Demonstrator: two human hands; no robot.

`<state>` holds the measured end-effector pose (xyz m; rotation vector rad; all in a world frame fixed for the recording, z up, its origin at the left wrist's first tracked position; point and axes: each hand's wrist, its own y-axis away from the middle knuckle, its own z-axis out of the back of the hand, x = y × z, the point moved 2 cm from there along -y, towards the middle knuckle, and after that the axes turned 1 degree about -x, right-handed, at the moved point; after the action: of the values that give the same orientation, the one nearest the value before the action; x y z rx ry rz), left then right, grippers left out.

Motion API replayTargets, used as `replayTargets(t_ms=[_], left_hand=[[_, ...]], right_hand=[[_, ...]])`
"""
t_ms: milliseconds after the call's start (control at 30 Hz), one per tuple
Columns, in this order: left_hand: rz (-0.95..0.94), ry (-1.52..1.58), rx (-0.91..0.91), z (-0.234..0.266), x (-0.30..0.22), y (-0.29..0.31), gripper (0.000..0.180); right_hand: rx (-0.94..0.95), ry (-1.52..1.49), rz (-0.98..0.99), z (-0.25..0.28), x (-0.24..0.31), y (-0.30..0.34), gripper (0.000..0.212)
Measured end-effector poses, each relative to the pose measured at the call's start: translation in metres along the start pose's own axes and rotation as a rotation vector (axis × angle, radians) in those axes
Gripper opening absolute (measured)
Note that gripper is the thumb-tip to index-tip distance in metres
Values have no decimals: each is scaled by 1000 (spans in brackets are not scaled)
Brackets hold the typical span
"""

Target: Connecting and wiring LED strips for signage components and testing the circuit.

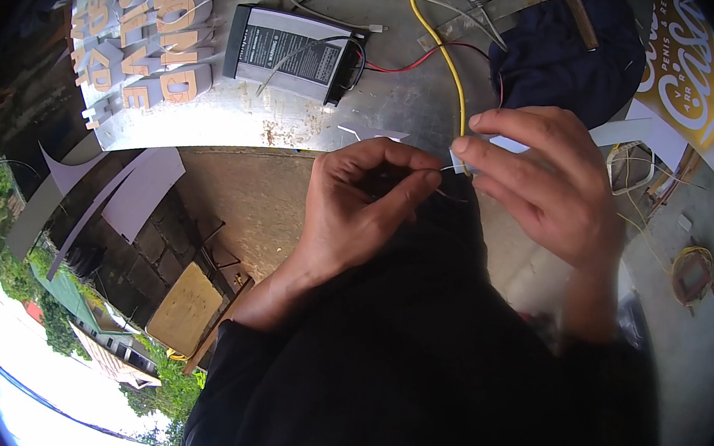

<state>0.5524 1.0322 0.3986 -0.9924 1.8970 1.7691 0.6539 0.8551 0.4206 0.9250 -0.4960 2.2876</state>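
Note:
My left hand (359,206) is closed in a pinch, thumb against forefinger, on a thin wire (445,169) whose pale end sticks out past the fingertips. Beside that end is a small white piece (458,159), too small to make out. My right hand (550,177) hovers just to the right with its fingers apart, its fingertips close to the white piece and the wire. A yellow cord (454,65) runs down the metal table to this spot. Farther back lies a black-and-silver power supply (287,53), with red and black wires leading from its right end.
Cut-out letters (177,42) stand at the table's far left. A metal square (520,6) rests by dark blue cloth (561,66). On the right are a yellow-and-white printed sheet (706,76) and a coil of thin wire (695,266). A stool (187,310) stands lower left.

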Motion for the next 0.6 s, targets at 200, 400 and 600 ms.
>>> replayTargets(t_ms=[200, 400, 600], left_hand=[[-31, 15, 44, -2, 2, -2, 9], [-196, -108, -35, -2, 3, -2, 9], [-232, -112, -110, -5, 4, -2, 9]], right_hand=[[58, -16, 197, -10, 3, 0, 26], [117, 19, -11, -13, 3, -5, 16], [-87, -177, -261, -34, 7, 3, 10]])
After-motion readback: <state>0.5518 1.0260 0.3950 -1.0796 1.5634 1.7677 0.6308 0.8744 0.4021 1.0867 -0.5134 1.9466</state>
